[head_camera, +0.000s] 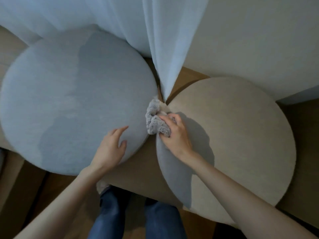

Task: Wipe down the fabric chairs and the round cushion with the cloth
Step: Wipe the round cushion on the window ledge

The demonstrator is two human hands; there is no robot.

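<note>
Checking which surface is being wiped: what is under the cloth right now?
The cloth lies bunched across the edges of the blue cushion and the beige cushion, gripped by the right hand. The fabric directly beneath is covered.

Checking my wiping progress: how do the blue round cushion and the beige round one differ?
The blue cushion shows large darker patches; the beige cushion is darker only along its left edge. The left hand rests on the blue cushion; the right hand holds the cloth at the beige one's edge. Both are round and fabric-covered.
</note>
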